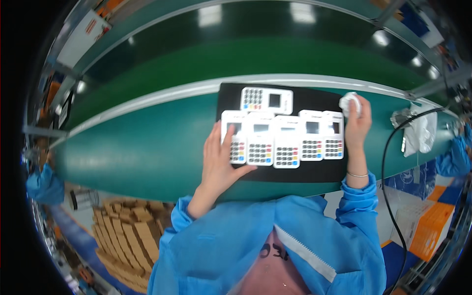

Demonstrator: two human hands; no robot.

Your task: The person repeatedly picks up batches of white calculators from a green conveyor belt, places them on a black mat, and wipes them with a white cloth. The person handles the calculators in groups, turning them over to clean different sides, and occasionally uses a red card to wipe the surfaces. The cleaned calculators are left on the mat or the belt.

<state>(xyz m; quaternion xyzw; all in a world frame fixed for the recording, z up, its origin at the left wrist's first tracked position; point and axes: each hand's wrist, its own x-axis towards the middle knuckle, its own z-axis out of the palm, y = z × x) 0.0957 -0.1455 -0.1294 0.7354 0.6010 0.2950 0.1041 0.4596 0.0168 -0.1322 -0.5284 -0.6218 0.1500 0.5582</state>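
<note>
Several white card payment terminals with small screens and keypads stand side by side in a row on a black mat (314,173). My left hand (220,156) lies with fingers apart over the leftmost terminal (237,129), its thumb reaching toward the terminal beside it (260,140). Another terminal (267,100) lies sideways above the row. At the mat's right edge, my right hand (358,123) is closed around a crumpled white cloth (350,103). The rightmost terminal (333,135) is just left of that hand.
The mat rests on a green worktop (142,147), with a metal rail (191,88) and a dark green belt (275,59) beyond. On the right are clear plastic bags (422,130) and a black cable (386,167). Stacked cardboard (125,231) and an orange-white box (427,228) stand below.
</note>
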